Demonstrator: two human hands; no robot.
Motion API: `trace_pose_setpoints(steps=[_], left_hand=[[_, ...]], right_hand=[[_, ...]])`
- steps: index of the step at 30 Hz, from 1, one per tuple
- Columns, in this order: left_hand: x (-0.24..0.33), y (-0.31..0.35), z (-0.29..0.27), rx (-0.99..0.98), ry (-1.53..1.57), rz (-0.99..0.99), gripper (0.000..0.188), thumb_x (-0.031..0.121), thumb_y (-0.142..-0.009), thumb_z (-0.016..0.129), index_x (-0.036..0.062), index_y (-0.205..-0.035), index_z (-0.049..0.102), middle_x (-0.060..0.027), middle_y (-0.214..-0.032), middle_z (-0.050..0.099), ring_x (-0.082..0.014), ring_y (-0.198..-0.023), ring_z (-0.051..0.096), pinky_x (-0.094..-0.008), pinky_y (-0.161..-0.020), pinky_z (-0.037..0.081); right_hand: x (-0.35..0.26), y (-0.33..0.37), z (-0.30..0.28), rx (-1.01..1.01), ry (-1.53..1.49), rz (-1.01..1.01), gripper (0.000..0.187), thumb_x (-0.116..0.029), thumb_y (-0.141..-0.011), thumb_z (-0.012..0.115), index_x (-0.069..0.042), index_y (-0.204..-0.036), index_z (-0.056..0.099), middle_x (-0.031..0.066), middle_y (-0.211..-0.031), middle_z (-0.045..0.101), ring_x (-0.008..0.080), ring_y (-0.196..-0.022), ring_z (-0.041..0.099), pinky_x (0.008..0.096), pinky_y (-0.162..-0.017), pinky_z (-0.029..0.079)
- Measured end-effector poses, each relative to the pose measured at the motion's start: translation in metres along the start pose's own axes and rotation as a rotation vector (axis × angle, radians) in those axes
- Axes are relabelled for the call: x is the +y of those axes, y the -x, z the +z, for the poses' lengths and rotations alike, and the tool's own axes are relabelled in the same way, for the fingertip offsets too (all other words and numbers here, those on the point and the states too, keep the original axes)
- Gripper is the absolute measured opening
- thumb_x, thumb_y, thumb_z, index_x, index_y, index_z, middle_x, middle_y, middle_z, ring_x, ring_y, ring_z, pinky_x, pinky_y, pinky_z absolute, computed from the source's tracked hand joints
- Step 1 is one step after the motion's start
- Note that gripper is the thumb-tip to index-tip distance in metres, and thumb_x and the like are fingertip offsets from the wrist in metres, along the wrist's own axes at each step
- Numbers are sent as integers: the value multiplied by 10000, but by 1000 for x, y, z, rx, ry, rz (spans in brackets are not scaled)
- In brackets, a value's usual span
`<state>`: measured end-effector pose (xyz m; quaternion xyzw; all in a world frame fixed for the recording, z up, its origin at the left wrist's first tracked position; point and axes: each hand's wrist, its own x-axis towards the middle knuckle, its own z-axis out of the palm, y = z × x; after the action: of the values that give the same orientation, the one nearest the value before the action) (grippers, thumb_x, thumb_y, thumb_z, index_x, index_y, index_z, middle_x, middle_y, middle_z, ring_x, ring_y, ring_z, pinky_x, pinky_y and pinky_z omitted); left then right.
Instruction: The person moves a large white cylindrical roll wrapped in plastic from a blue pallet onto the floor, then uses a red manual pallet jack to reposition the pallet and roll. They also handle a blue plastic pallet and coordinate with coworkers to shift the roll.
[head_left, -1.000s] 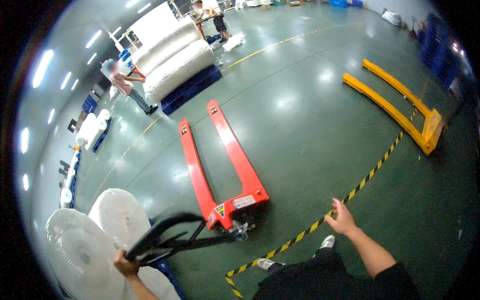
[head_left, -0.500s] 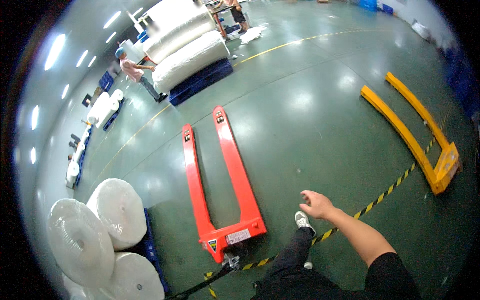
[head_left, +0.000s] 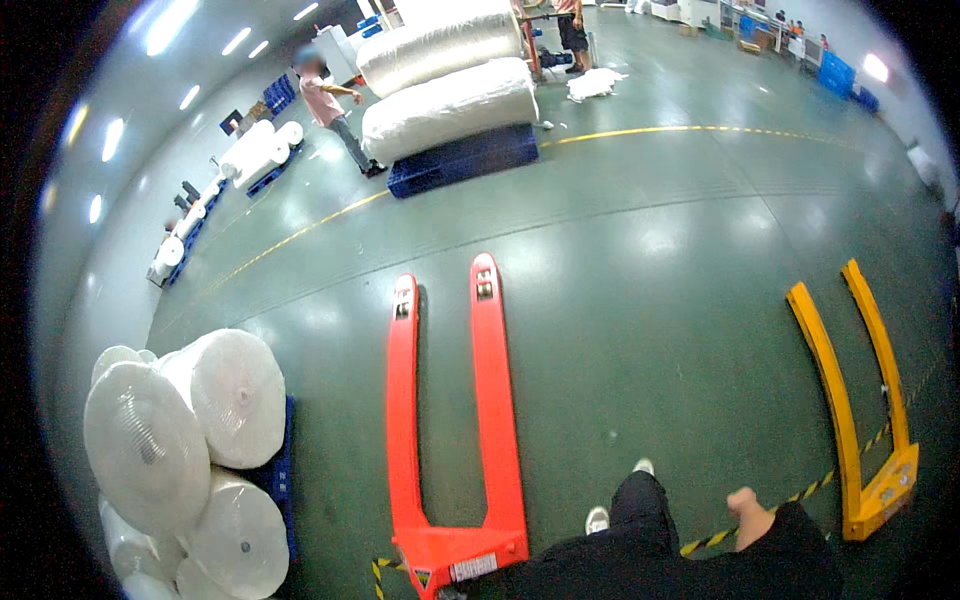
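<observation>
My right hand [head_left: 746, 507] hangs low beside my dark-clothed leg, over the floor near a black and yellow tape line. It is small and blurred, and its fingers cannot be made out clearly; no object shows in it. My left hand is outside the picture. In front of me and to the left lies a red pallet jack [head_left: 497, 400], its two forks pointing away and bare. Its handle end is cut off by the lower edge and partly covered by my dark clothing. To my right stand yellow pallet jack forks [head_left: 838, 400], also bare.
White wrapped rolls [head_left: 240, 400] are stacked on a blue pallet [head_left: 289, 470] at left. Far ahead, large white rolls [head_left: 450, 108] rest on a blue pallet [head_left: 465, 160]. A person [head_left: 325, 105] stands beside them, another [head_left: 572, 35] further back. A yellow line [head_left: 640, 131] crosses the floor.
The view has turned, so the red jack now points straighter ahead and both jacks sit lower. My right hand has dropped lower and to the right, and my feet have changed position.
</observation>
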<state>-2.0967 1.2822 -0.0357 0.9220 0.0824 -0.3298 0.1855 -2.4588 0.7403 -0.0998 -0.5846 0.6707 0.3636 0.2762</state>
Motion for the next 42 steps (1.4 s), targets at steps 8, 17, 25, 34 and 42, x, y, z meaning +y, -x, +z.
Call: trace_pose_setpoints(steps=[8,17,25,34,42], left_hand=[[128,-135,35,-37,127,415,286,137,-786,512,24,-1046,550,-68,-829,612,-163,-667,561,-300,-571,454],[544,-237,-60,-122,273,397,295,166,-847,526,-6,-1087,538,-83,-914,620,-140,-782,585,-281,-718,466],[599,-380,-33,-483,-338,341,261,227,-851,458,92,-1027,596,-103,-953,614,-231,-869,582,-371,-769,461],[951,-587,-122,-366,-344,581,334,332,-775,545,60,-950,629,-140,-893,642,-254,-839,617,-375,-753,473],[1225,-776,-105,-244,60,266,301,235,-822,534,43,-1052,571,-123,-987,620,-223,-920,591,-328,-806,449]], right_hand=[[-247,-54,-140,173,1,-616,346,-331,-702,551,-32,-856,631,180,-847,630,327,-809,602,393,-732,476],[-514,-87,-365,114,-118,-713,346,-317,-725,578,-52,-946,608,151,-951,625,294,-915,586,372,-803,457],[-674,-179,-483,160,-121,-569,314,-306,-715,605,-59,-909,622,128,-923,637,274,-873,600,365,-778,463],[-822,-283,-597,25,-463,-305,262,-258,-721,634,-32,-850,605,108,-808,638,209,-713,609,335,-658,478],[-1062,-405,-741,-131,-376,-514,141,-172,-765,543,-47,-705,569,43,-579,540,152,-481,501,301,-416,387]])
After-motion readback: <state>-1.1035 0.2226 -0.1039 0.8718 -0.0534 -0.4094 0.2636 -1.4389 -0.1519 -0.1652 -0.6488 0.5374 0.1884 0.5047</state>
